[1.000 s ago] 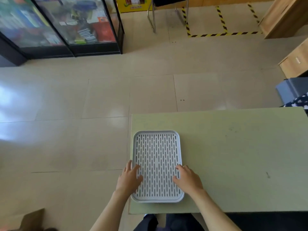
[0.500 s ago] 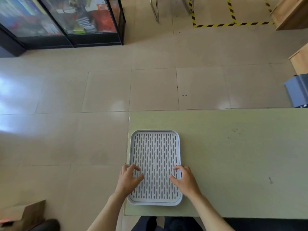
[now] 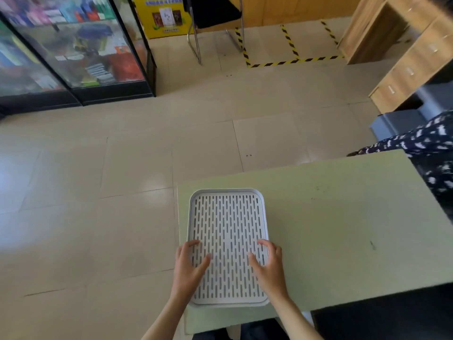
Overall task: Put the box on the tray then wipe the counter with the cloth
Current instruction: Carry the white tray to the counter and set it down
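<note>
A white slotted tray (image 3: 228,192) lies at the left end of the pale green counter (image 3: 331,217), with nothing on it. My left hand (image 3: 190,266) grips its left edge near the front, thumb on the slotted surface. My right hand (image 3: 269,265) grips the right edge the same way. Neither the box nor the cloth is in view.
The counter's left edge runs just beside the tray, with tiled floor (image 3: 98,192) beyond it. A person in a dark patterned garment (image 3: 431,148) is at the counter's far right corner. Glass display cabinets (image 3: 73,50), a black chair (image 3: 213,13) and wooden drawers (image 3: 411,65) stand farther back.
My view has tilted up and to the right, bringing the chair, drawers and the person into sight. My hands have stayed on the tray's two side edges.
</note>
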Demonstrator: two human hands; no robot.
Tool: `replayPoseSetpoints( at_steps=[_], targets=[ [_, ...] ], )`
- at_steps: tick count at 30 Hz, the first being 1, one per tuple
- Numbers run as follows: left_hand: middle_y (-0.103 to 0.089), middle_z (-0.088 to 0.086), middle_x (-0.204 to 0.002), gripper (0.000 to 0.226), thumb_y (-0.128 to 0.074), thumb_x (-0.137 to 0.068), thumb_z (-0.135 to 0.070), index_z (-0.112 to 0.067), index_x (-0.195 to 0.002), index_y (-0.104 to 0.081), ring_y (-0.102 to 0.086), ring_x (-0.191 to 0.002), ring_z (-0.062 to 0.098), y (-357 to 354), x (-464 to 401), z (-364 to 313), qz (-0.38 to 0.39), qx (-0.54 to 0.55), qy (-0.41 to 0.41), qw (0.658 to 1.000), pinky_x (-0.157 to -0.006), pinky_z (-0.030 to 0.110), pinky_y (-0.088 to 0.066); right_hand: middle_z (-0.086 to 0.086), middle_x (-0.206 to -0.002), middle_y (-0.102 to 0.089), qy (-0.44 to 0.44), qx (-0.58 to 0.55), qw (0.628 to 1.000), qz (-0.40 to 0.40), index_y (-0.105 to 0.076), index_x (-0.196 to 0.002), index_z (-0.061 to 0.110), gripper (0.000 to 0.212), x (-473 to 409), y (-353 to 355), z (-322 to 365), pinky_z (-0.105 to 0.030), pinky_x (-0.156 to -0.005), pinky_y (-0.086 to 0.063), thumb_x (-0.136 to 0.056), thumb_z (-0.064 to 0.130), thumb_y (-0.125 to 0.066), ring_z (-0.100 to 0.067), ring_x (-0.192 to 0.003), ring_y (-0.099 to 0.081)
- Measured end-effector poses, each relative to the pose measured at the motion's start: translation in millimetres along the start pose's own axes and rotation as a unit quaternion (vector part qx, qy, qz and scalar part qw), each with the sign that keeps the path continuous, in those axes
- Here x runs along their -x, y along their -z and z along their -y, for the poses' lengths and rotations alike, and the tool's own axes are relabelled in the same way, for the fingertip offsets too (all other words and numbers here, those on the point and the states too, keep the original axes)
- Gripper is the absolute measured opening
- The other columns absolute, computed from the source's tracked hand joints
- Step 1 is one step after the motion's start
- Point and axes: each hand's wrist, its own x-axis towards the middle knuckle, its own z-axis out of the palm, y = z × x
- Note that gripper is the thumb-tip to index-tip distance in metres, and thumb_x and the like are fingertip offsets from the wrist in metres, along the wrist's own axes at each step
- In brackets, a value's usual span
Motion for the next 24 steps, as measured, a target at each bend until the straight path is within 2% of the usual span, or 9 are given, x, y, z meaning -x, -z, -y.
replayPoseSetpoints(
  at_steps=[2, 5, 7, 9, 11, 14, 16, 19, 24],
  targets=[
    [-0.047, -0.006, -0.13, 0.059, -0.077, -0.087, -0.034, -0.034, -0.136, -0.045, -0.054, -0.112, 0.001, 4, 0, -8, 0.019, 0.006, -0.02, 1.0, -0.092, 0.031, -0.049, 0.013, -0.14, -0.038, -0.006, -0.007, 1.0, -0.022, -0.048, -0.144, 0.035, 0.051, 13, 2, 1, -0.029, -0.108, -0.042, -0.097, 0.038, -0.069, 0.005, -0.122, -0.048],
    [-0.045, -0.01, -0.141, 0.068, -0.076, -0.086, -0.042, -0.044, -0.142, -0.038, -0.057, -0.117, 0.007, 6, -1, -13, 0.058, 0.015, -0.058, 0.997, -0.092, 0.035, -0.054, 0.014, -0.143, -0.036, -0.016, -0.023, 0.997, -0.066, -0.04, -0.154, 0.036, 0.063, 36, 7, 2, -0.031, -0.114, -0.037, -0.098, 0.04, -0.068, -0.002, -0.131, -0.043],
    [-0.044, -0.01, -0.144, 0.069, -0.075, -0.087, -0.044, -0.047, -0.144, -0.035, -0.058, -0.119, 0.009, 7, 4, -15, 0.092, 0.016, -0.08, 0.992, -0.093, 0.037, -0.056, 0.013, -0.146, -0.039, -0.024, -0.04, 0.994, -0.103, -0.038, -0.156, 0.036, 0.065, 54, 9, -1, -0.03, -0.116, -0.034, -0.098, 0.037, -0.068, 0.004, -0.131, -0.042],
    [-0.044, -0.01, -0.145, 0.069, -0.074, -0.087, -0.047, -0.048, -0.144, -0.035, -0.059, -0.12, 0.009, 7, 12, -16, 0.124, 0.016, -0.097, 0.987, -0.094, 0.038, -0.057, 0.01, -0.147, -0.042, -0.034, -0.061, 0.988, -0.141, -0.04, -0.155, 0.035, 0.064, 78, 10, -6, -0.03, -0.117, -0.034, -0.099, 0.033, -0.069, 0.018, -0.126, -0.042],
    [-0.045, -0.009, -0.144, 0.068, -0.074, -0.088, -0.046, -0.044, -0.144, -0.037, -0.057, -0.12, 0.006, 4, 22, -17, 0.154, 0.018, -0.116, 0.981, -0.094, 0.032, -0.054, 0.009, -0.146, -0.043, -0.045, -0.081, 0.98, -0.176, -0.041, -0.155, 0.035, 0.062, 106, 11, -10, -0.031, -0.118, -0.035, -0.099, 0.03, -0.069, 0.024, -0.124, -0.04],
    [-0.044, -0.009, -0.144, 0.064, -0.07, -0.089, -0.052, -0.041, -0.143, -0.039, -0.054, -0.119, 0.002, -10, 39, -19, 0.193, 0.017, -0.137, 0.971, -0.095, 0.031, -0.048, 0.01, -0.147, -0.043, -0.068, -0.109, 0.967, -0.219, -0.041, -0.155, 0.037, 0.061, 146, 16, -18, -0.036, -0.118, -0.038, -0.1, 0.031, -0.068, 0.009, -0.129, -0.045],
    [-0.044, -0.01, -0.144, 0.06, -0.059, -0.089, -0.065, -0.043, -0.142, -0.04, -0.052, -0.122, 0.007, -21, 53, -21, 0.216, 0.011, -0.145, 0.966, -0.102, 0.039, -0.046, 0.011, -0.146, -0.043, -0.083, -0.126, 0.957, -0.249, -0.041, -0.154, 0.038, 0.061, 172, 19, -28, -0.037, -0.115, -0.041, -0.1, 0.032, -0.067, 0.003, -0.13, -0.048],
    [-0.049, -0.009, -0.144, 0.061, -0.048, -0.089, -0.071, -0.041, -0.141, -0.043, -0.052, -0.127, 0.01, -40, 75, -26, 0.254, 0.009, -0.162, 0.953, -0.109, 0.049, -0.045, 0.011, -0.144, -0.045, -0.094, -0.15, 0.937, -0.302, -0.042, -0.154, 0.039, 0.059, 208, 26, -45, -0.036, -0.113, -0.043, -0.1, 0.031, -0.067, 0.003, -0.129, -0.049],
    [-0.052, -0.009, -0.145, 0.064, -0.041, -0.089, -0.077, -0.042, -0.143, -0.044, -0.052, -0.131, 0.011, -76, 115, -30, 0.33, -0.021, -0.206, 0.921, -0.112, 0.049, -0.044, 0.01, -0.152, -0.044, -0.134, -0.195, 0.884, -0.403, -0.047, -0.152, 0.037, 0.047, 265, 37, -79, -0.038, -0.122, -0.035, -0.106, 0.034, -0.056, -0.009, -0.143, -0.044]
  ],
)
